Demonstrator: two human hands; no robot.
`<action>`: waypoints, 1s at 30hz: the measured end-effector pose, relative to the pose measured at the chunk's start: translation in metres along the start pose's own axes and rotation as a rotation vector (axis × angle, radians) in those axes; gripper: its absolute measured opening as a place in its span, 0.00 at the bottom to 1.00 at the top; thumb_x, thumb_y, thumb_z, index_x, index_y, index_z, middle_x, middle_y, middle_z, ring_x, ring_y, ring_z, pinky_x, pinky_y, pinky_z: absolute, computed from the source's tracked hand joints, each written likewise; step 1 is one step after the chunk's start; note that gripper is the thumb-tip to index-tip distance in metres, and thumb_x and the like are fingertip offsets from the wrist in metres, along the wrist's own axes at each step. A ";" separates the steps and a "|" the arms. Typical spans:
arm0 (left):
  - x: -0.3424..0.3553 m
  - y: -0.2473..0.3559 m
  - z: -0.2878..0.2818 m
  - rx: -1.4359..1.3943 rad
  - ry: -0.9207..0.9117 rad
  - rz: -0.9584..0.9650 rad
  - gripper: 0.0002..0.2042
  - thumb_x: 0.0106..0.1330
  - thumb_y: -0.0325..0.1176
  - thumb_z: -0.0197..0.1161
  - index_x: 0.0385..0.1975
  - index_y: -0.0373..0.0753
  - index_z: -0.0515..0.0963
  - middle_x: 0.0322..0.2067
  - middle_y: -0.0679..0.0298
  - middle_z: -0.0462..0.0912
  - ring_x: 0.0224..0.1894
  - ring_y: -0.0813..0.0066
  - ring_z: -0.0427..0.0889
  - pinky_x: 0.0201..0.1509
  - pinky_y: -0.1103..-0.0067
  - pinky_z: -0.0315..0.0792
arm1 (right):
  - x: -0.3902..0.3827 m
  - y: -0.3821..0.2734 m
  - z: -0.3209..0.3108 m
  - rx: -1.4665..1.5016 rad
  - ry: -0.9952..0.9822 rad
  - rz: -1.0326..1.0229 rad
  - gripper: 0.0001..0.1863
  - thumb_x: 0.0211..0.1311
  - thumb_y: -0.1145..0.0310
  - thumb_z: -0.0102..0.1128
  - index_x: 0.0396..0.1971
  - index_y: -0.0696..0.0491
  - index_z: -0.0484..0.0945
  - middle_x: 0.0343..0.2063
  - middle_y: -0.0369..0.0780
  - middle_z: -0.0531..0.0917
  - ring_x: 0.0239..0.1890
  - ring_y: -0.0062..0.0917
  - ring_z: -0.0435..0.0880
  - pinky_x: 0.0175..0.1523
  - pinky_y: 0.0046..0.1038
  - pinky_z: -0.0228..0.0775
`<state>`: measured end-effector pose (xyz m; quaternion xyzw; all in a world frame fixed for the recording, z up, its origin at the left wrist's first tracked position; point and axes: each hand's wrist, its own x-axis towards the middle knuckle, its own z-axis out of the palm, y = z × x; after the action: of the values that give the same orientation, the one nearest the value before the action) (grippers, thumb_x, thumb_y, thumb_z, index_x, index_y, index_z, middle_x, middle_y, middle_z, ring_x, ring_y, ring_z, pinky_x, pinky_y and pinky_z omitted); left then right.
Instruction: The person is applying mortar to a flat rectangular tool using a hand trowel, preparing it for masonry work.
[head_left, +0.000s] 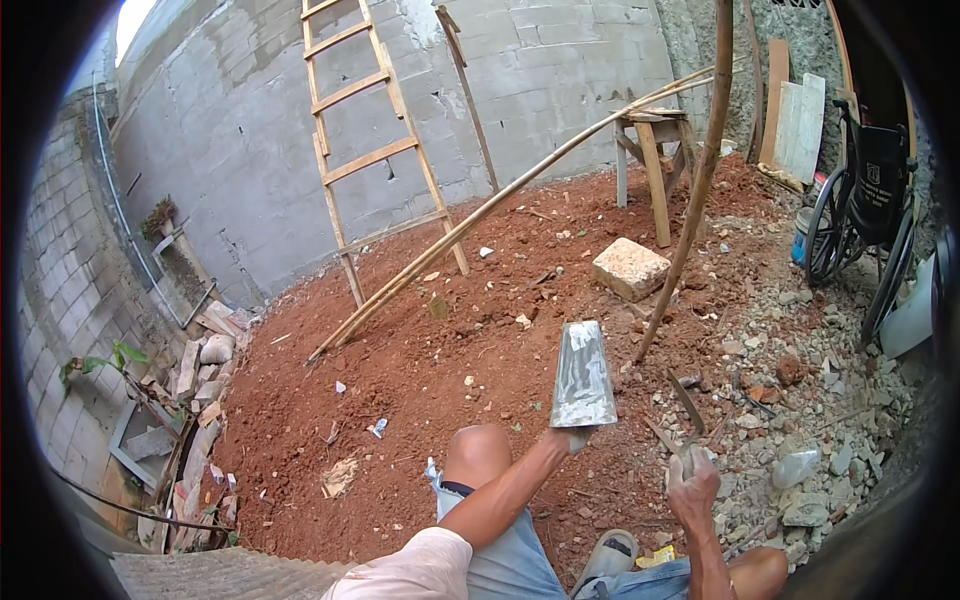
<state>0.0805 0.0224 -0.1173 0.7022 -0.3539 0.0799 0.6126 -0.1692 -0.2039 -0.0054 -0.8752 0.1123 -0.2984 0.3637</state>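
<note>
My left hand, mostly hidden under its load, is closed on a tapered grey metal plate smeared with pale mortar. The plate is held out past my knee, above the red soil. To its right, my right hand is wrapped around the handle of a trowel. Its thin blade shows nearly edge-on and points up and away from me. The two tools are apart.
A wooden ladder leans on the grey block wall. Bamboo poles slant onto a wooden trestle; another pole stands near a pale block. Rubble and a wheelchair are at right.
</note>
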 end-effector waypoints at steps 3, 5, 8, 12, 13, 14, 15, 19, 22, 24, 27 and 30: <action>0.002 0.026 0.016 -0.061 -0.037 0.045 0.19 0.85 0.40 0.47 0.69 0.43 0.70 0.62 0.58 0.81 0.56 0.53 0.86 0.64 0.48 0.82 | -0.003 0.005 -0.015 -0.036 0.000 -0.059 0.08 0.63 0.69 0.68 0.34 0.57 0.79 0.29 0.50 0.82 0.33 0.54 0.82 0.38 0.48 0.73; 0.004 0.040 0.006 -0.879 -0.024 -0.269 0.19 0.85 0.40 0.48 0.68 0.43 0.71 0.61 0.59 0.82 0.56 0.55 0.87 0.64 0.51 0.83 | -0.001 0.003 -0.017 -0.054 0.023 -0.084 0.08 0.63 0.69 0.69 0.33 0.57 0.79 0.30 0.50 0.82 0.33 0.53 0.82 0.37 0.47 0.73; 0.006 0.098 0.001 -1.159 0.256 -0.674 0.15 0.83 0.41 0.53 0.62 0.45 0.78 0.52 0.67 0.86 0.50 0.68 0.86 0.53 0.66 0.84 | -0.001 0.001 -0.012 -0.055 0.051 -0.183 0.07 0.61 0.71 0.70 0.33 0.56 0.81 0.29 0.48 0.82 0.32 0.51 0.83 0.36 0.45 0.74; 0.006 0.078 -0.032 -1.238 0.053 -0.510 0.17 0.82 0.37 0.56 0.66 0.40 0.73 0.55 0.59 0.84 0.53 0.60 0.87 0.58 0.61 0.87 | 0.003 -0.026 -0.007 0.014 0.023 -0.366 0.09 0.57 0.69 0.74 0.35 0.54 0.83 0.29 0.43 0.81 0.25 0.43 0.83 0.30 0.40 0.75; 0.004 0.070 -0.029 -1.199 0.057 -0.494 0.17 0.81 0.37 0.57 0.65 0.39 0.73 0.53 0.58 0.84 0.52 0.59 0.87 0.57 0.62 0.87 | 0.001 -0.026 -0.008 -0.007 0.009 -0.329 0.09 0.57 0.69 0.74 0.35 0.54 0.83 0.29 0.43 0.81 0.25 0.43 0.83 0.30 0.40 0.75; 0.002 0.063 -0.027 -1.152 0.061 -0.470 0.17 0.80 0.36 0.58 0.64 0.39 0.73 0.52 0.57 0.84 0.51 0.59 0.87 0.55 0.63 0.88 | -0.002 -0.026 -0.008 -0.053 -0.027 -0.352 0.11 0.56 0.68 0.75 0.36 0.54 0.84 0.29 0.42 0.80 0.24 0.42 0.83 0.28 0.40 0.75; 0.005 0.070 -0.021 -1.057 0.156 -0.576 0.17 0.80 0.36 0.58 0.64 0.39 0.73 0.51 0.57 0.84 0.50 0.61 0.88 0.53 0.64 0.88 | -0.004 -0.024 -0.007 -0.096 -0.061 -0.379 0.12 0.54 0.67 0.76 0.37 0.53 0.85 0.29 0.42 0.80 0.23 0.40 0.83 0.27 0.39 0.75; 0.003 0.080 -0.023 -1.133 0.121 -0.633 0.17 0.81 0.36 0.57 0.64 0.39 0.73 0.52 0.57 0.84 0.50 0.60 0.87 0.53 0.63 0.88 | -0.009 -0.021 -0.008 -0.153 -0.074 -0.372 0.15 0.53 0.66 0.77 0.40 0.52 0.87 0.29 0.40 0.80 0.23 0.37 0.84 0.26 0.37 0.75; -0.002 0.084 -0.017 -1.174 0.087 -0.676 0.17 0.81 0.36 0.57 0.64 0.39 0.73 0.52 0.57 0.84 0.50 0.60 0.87 0.54 0.63 0.87 | -0.007 -0.009 -0.013 -0.174 -0.039 -0.342 0.15 0.53 0.67 0.76 0.41 0.51 0.87 0.30 0.40 0.80 0.23 0.37 0.84 0.27 0.37 0.75; -0.007 0.087 -0.010 -1.199 0.066 -0.708 0.17 0.81 0.36 0.56 0.64 0.39 0.73 0.52 0.56 0.84 0.50 0.60 0.87 0.54 0.62 0.87 | -0.002 0.001 -0.014 -0.175 -0.006 -0.316 0.14 0.53 0.67 0.76 0.40 0.51 0.87 0.30 0.39 0.80 0.24 0.37 0.84 0.28 0.38 0.76; -0.013 0.092 0.003 -1.247 0.028 -0.756 0.16 0.81 0.36 0.56 0.64 0.39 0.73 0.52 0.56 0.84 0.51 0.60 0.87 0.55 0.62 0.87 | 0.010 0.010 -0.023 -0.181 0.091 -0.317 0.12 0.53 0.67 0.75 0.38 0.52 0.86 0.29 0.40 0.80 0.24 0.38 0.84 0.28 0.39 0.76; -0.018 0.095 0.018 -1.286 -0.005 -0.798 0.16 0.81 0.36 0.55 0.64 0.39 0.73 0.52 0.56 0.83 0.51 0.59 0.86 0.55 0.61 0.86 | 0.023 0.023 -0.029 -0.214 0.209 -0.175 0.08 0.55 0.69 0.74 0.34 0.53 0.85 0.28 0.41 0.81 0.23 0.40 0.84 0.30 0.39 0.75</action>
<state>0.0048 0.0137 -0.0551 0.2813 -0.0512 -0.3716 0.8833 -0.1680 -0.2457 0.0046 -0.8797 0.1038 -0.4045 0.2273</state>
